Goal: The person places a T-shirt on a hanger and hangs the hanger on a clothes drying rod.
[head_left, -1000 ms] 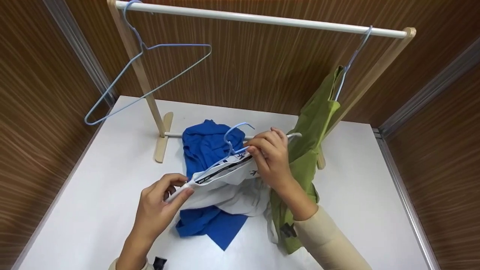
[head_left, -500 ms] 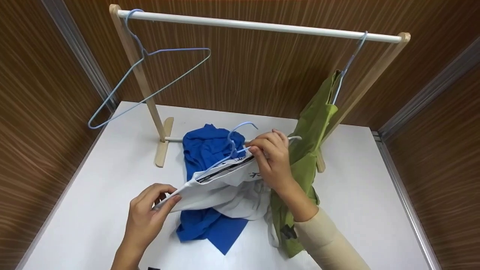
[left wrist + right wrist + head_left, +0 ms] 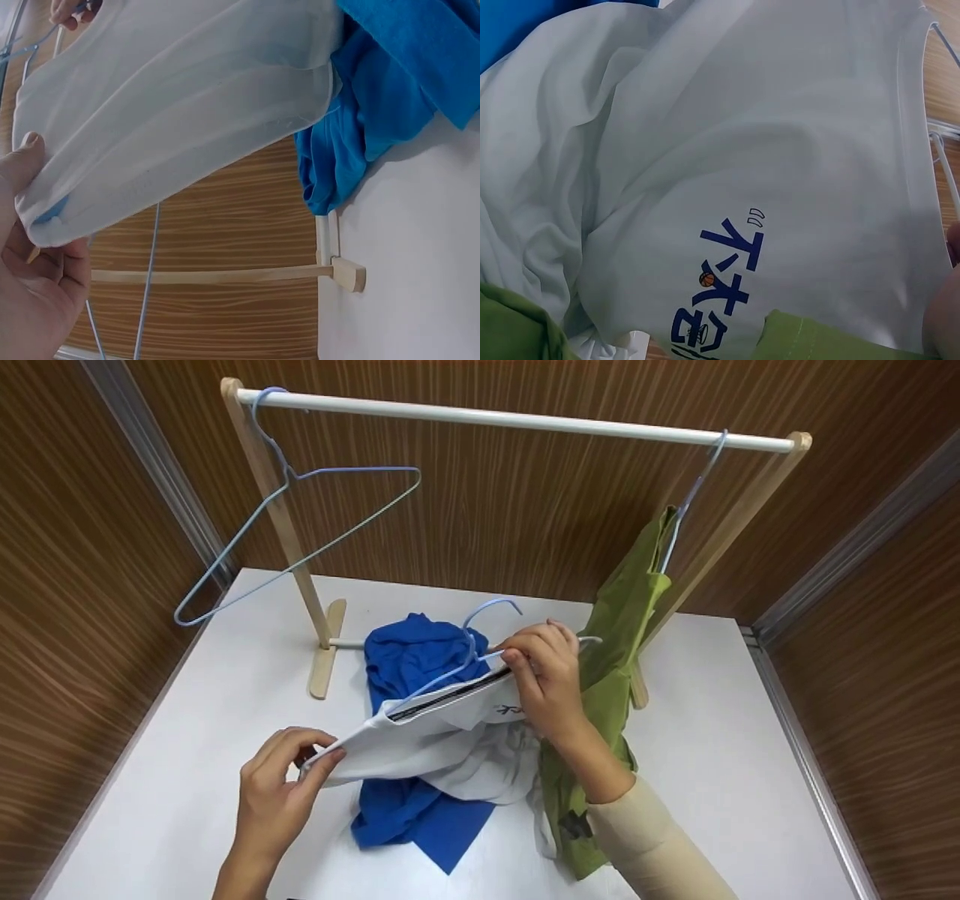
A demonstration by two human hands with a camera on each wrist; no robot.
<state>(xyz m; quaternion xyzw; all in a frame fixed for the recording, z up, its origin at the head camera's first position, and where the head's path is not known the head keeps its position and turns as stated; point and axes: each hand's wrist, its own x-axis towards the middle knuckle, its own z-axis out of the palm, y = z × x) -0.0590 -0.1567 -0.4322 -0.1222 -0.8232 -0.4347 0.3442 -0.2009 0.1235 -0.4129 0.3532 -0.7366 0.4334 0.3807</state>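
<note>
A white T-shirt (image 3: 442,746) hangs slanted between my two hands, a blue wire hanger (image 3: 431,684) inside its neck opening. The hanger's hook rises free above the collar. My left hand (image 3: 270,795) pinches the shirt's shoulder end between thumb and fingers; in the left wrist view a bit of blue shows at that corner of the shirt (image 3: 172,97). At the collar's other side, my right hand (image 3: 547,679) grips the hanger and the fabric together. Dark printed characters (image 3: 720,277) mark the shirt front in the right wrist view. The hanger's right arm is mostly hidden by my right hand.
A rack with a white rail (image 3: 510,416) stands at the back. A bare blue hanger (image 3: 345,532) hangs at its left end, and a green garment (image 3: 622,622) on a hanger at its right, close to my right forearm. A crumpled blue garment (image 3: 412,652) lies beneath the shirt.
My left hand has slid outward, left and down, along the shirt's shoulder, and the fabric there is drawn out straighter. My right hand stays almost in place on the hanger.
</note>
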